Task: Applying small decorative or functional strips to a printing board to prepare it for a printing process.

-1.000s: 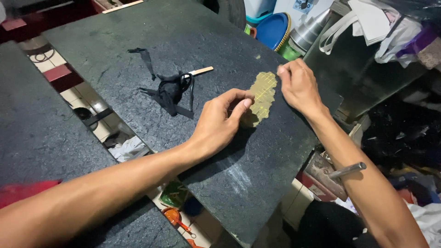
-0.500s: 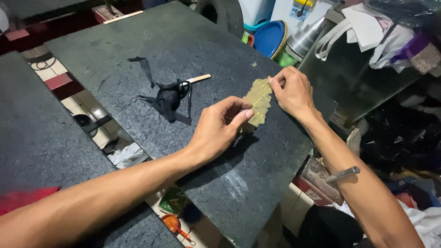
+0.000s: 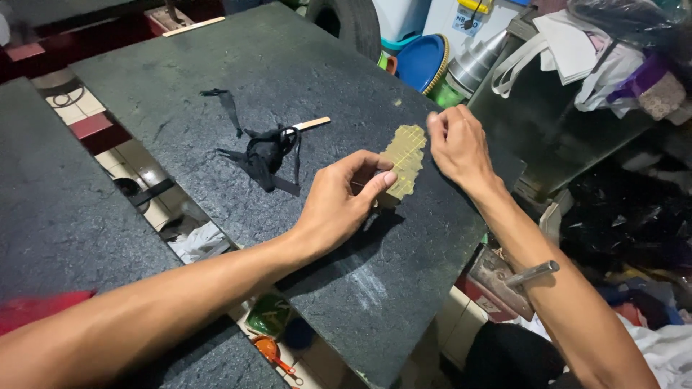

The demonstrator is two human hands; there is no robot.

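Both hands pinch a yellow patch [image 3: 404, 160] on the slab [image 3: 216, 57]: left hand [image 3: 342, 202] its near end, right hand [image 3: 455, 144] its far edge. It looks thin, light, floppy; best held by the edges.

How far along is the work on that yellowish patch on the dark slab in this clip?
Done: the yellowish patch lies flat on the dark slab. In hand: the left hand pins its lower edge with the fingers, while the right hand pinches at its upper right edge. Left: the black strap bundle and the wooden stick lie untouched beside it.
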